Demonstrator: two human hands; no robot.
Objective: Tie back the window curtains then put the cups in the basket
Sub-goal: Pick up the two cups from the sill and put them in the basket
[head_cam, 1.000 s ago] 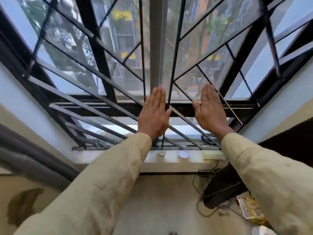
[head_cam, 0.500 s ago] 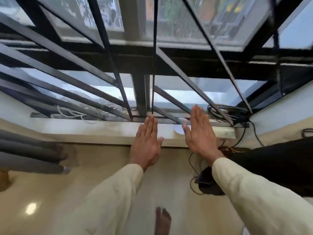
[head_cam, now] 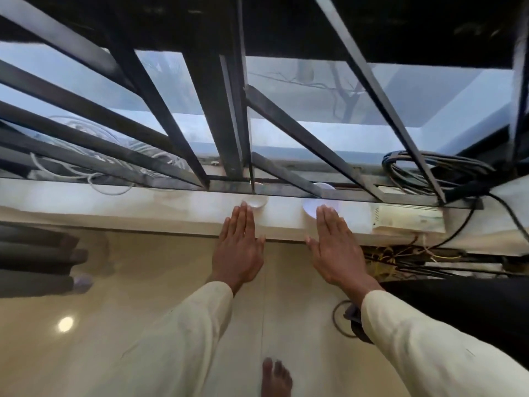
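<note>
Left hand [head_cam: 239, 249] flat, fingers together, empty; right hand [head_cam: 336, 247] likewise (palms down), before window sill [head_cam: 171, 209]

A pale stone window sill [head_cam: 114, 202] runs across below the black window bars. On it lie a small clear round dish [head_cam: 256, 202], a white round disc [head_cam: 310, 206] to its right, and a flat whitish box [head_cam: 408, 219] further right. Loose white cable [head_cam: 108, 184] trails onto the sill at its left part.

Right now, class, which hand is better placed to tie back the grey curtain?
Left. The left hand is on the side of the grey curtain, which hangs at far left; the right hand is farther away. Both are open and empty.
</note>
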